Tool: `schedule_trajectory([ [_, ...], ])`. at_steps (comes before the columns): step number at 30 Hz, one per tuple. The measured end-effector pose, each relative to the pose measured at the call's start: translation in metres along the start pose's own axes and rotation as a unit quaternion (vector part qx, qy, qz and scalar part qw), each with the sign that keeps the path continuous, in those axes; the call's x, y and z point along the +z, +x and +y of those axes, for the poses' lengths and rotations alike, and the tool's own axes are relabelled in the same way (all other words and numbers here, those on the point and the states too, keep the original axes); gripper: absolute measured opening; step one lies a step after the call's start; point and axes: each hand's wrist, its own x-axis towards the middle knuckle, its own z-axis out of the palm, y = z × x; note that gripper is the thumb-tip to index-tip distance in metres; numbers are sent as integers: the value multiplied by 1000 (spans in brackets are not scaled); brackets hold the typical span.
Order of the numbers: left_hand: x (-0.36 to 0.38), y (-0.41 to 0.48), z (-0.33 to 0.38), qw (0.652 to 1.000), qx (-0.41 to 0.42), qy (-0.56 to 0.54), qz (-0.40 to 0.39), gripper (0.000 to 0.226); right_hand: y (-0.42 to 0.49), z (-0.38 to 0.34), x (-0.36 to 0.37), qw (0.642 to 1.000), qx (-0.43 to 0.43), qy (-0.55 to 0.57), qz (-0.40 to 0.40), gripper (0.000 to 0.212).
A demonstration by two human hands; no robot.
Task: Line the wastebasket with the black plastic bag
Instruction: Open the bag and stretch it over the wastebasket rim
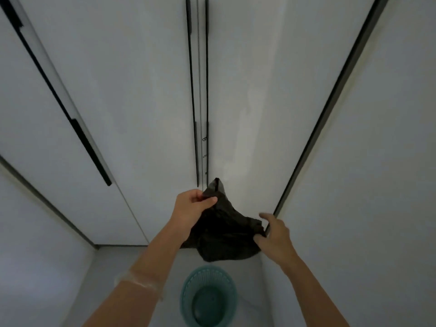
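Above the green mesh wastebasket (208,296) at six o'clock, left hand (192,207) and right hand (274,234) each pinch the crumpled black plastic bag (224,232). Its mouth looks unopened; lowered like this, it could bunch inside.

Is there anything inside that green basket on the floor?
The wastebasket looks empty: only its dark bottom shows. The black bag hangs above it, held by the left hand and right hand.

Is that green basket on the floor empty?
Empty, it seems: the basket's bare bottom shows, and both hands hold the black bag above it.
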Motion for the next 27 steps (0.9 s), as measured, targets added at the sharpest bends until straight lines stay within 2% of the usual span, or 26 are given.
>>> schedule_trajectory([
  [1, 3, 4, -5, 1000, 8, 12, -11, 19, 4, -15, 4, 997, -37, 50, 55, 36],
  [2, 6, 8, -10, 999, 25, 21, -31, 21, 6, -33, 9, 990, -56, 105, 75, 21],
  [5, 15, 13, -26, 989, 76, 37, -125, 14, 16, -67, 33, 984, -37, 173, 15, 30],
  [7, 10, 18, -37, 985, 75, 56, -143, 16, 29, -66, 44, 974, 24, 227, 1, 17],
  [9, -3, 25, -48, 989, 33, 20, -141, 20, 40, -58, 46, 932, 132, 334, -38, 11],
  [11, -17, 32, -64, 988, -38, -84, -123, 24, 53, -42, 42, 844, 224, 484, -59, 17],
  [12, -24, 35, -73, 986, -63, -126, -87, 20, 57, -33, 38, 800, 247, 543, -63, 22],
  [14, -41, 44, -93, 984, -93, -144, 48, 9, 65, -9, 27, 767, 237, 594, -54, 21],
  [15, -51, 49, -103, 980, -97, -120, 123, 9, 66, 3, 20, 760, 222, 609, -36, 33],
  [16, -62, 52, -112, 973, -98, -85, 189, 10, 68, 16, 12, 765, 221, 604, -12, 59],
  [17, -72, 55, -119, 964, -100, -47, 241, 11, 69, 25, 3, 756, 206, 622, 11, 59],
  [18, -82, 57, -125, 957, -100, -13, 272, 14, 70, 33, -5, 751, 196, 630, 12, 40],
  [19, -91, 59, -129, 953, -94, 13, 286, 20, 71, 37, -13, 760, 195, 620, 3, 39],
  [20, -99, 59, -131, 953, -82, 37, 290, 27, 74, 45, -19, 806, 184, 562, -11, 45],
  [21, -104, 57, -132, 954, -59, 66, 288, 32, 73, 48, -22, 870, 161, 465, -26, 42],
  [22, -106, 55, -132, 953, -33, 111, 279, 33, 74, 54, -20, 931, 125, 341, -27, 31],
  [23, -105, 53, -132, 949, -14, 178, 259, 32, 72, 59, -15, 978, 87, 191, -8, 19],
  [24, -100, 51, -129, 942, -4, 248, 228, 30, 73, 62, -9, 997, 50, 48, 16, 10],
  [25, -94, 50, -124, 933, 6, 304, 194, 30, 74, 58, -3, 998, 18, -47, 39, 8],
  [26, -88, 50, -111, 927, 29, 332, 173, 32, 77, 45, -4, 994, -25, -77, 73, 11],
  [27, -85, 53, -92, 923, 79, 327, 185, 31, 83, 27, -13, 983, -93, -77, 141, 15],
])
